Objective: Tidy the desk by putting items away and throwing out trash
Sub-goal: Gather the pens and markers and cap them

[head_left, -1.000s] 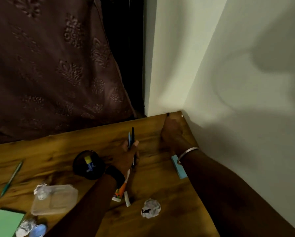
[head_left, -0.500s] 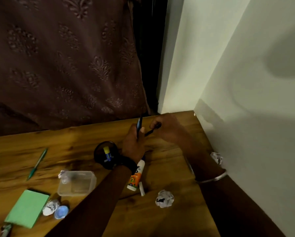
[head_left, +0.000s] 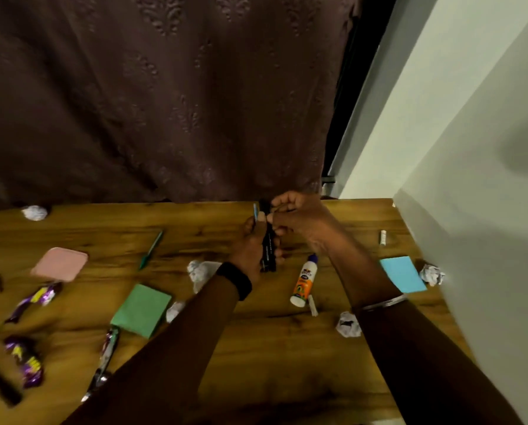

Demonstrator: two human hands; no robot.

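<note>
My left hand (head_left: pixel 250 246) grips a bundle of dark pens (head_left: pixel 268 250) upright above the wooden desk (head_left: pixel 256 348), with a blue pen tip (head_left: pixel 255 211) poking out at the top. My right hand (head_left: pixel 299 219) meets the bundle at its upper end, fingers curled and pinching a pen there. A glue bottle (head_left: pixel 302 282) lies just right of the bundle. A green pen (head_left: pixel 151 250) lies to the left. Crumpled paper balls sit at the far left back (head_left: pixel 35 212), beside my left wrist (head_left: pixel 200 271), near my right forearm (head_left: pixel 348 325) and by the wall (head_left: pixel 431 273).
Blue (head_left: pixel 403 274), green (head_left: pixel 141 309) and pink (head_left: pixel 60 263) sticky-note pads lie on the desk. Purple candy wrappers (head_left: pixel 36 297) are at the left. A small white stick (head_left: pixel 313 305) lies by the glue. A white wall (head_left: pixel 471 210) borders the right edge, a brown curtain (head_left: pixel 164 102) the back.
My right hand came back from the desk corner with a dark pen and brought it to the bundle in my left hand. The view swung left, showing more of the desk.
</note>
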